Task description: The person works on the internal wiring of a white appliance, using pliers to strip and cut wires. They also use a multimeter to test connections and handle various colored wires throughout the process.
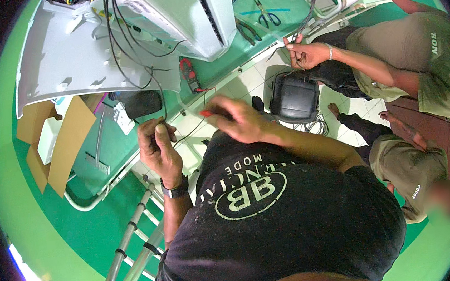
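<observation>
My left hand [159, 148], below the white housing [55, 64], pinches a thin black cable [160, 95], one of several hanging down from it. My right hand [236, 121] is closed on a red test probe [205, 113], held a little right of my left hand; its tip is hard to make out. A thin lead runs near it to a red-and-black clamp meter [190, 75] lying on the green surface. A black pouch [140, 102] and a white packet [124, 119] lie up and left of my left hand.
At the right, a co-worker's hands [308, 54] hold cables; another person [401, 163] is lower right. Scissors [265, 16] and pliers [248, 32] lie near the back. A black padded seat [293, 98] stands on tiles. A cardboard box [60, 164] and metal ladder [132, 232] are left.
</observation>
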A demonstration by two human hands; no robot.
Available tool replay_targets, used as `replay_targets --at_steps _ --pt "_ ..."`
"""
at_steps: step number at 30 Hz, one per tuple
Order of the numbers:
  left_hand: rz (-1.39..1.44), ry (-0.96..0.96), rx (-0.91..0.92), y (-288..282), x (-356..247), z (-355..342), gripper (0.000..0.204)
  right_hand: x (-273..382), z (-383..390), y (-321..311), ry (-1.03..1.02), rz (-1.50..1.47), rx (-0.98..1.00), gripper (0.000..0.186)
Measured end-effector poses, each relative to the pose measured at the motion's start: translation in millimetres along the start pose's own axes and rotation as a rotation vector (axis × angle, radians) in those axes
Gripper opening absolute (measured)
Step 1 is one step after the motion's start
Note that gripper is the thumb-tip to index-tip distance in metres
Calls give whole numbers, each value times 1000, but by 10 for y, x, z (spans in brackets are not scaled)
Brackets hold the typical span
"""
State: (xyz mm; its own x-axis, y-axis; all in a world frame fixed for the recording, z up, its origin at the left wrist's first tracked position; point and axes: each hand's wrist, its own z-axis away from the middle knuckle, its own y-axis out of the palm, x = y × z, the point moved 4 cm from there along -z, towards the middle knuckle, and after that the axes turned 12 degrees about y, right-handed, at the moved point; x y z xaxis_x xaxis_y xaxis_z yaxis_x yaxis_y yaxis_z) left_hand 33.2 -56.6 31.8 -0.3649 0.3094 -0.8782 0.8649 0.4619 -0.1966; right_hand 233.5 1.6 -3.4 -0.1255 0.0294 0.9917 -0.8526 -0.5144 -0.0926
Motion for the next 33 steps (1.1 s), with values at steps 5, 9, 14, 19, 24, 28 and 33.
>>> replay_targets --at_steps 5,9,14,19,24,28,33 --pt "-21 18 -16 -80 15 -76 18 -761 424 -661 432 -425 -116 28" --pt "17 -51 -34 -172 90 -102 16 -1071 605 -954 519 -534 -294 26" --pt "37 -20 -6 -162 84 -53 15 -1003 486 -878 504 -581 -243 23" --pt "120 -35 -36 -133 73 6 15 -963 376 -729 615 -474 -193 22" --pt "205 -57 -19 -76 16 55 15 -855 217 -536 589 -424 -112 25" --pt "200 -69 -24 -34 -31 98 16 -712 -5 -331 502 -449 -45 24" --pt "314 -116 -49 -35 -72 119 20 -443 -222 -145 409 -443 45 25"
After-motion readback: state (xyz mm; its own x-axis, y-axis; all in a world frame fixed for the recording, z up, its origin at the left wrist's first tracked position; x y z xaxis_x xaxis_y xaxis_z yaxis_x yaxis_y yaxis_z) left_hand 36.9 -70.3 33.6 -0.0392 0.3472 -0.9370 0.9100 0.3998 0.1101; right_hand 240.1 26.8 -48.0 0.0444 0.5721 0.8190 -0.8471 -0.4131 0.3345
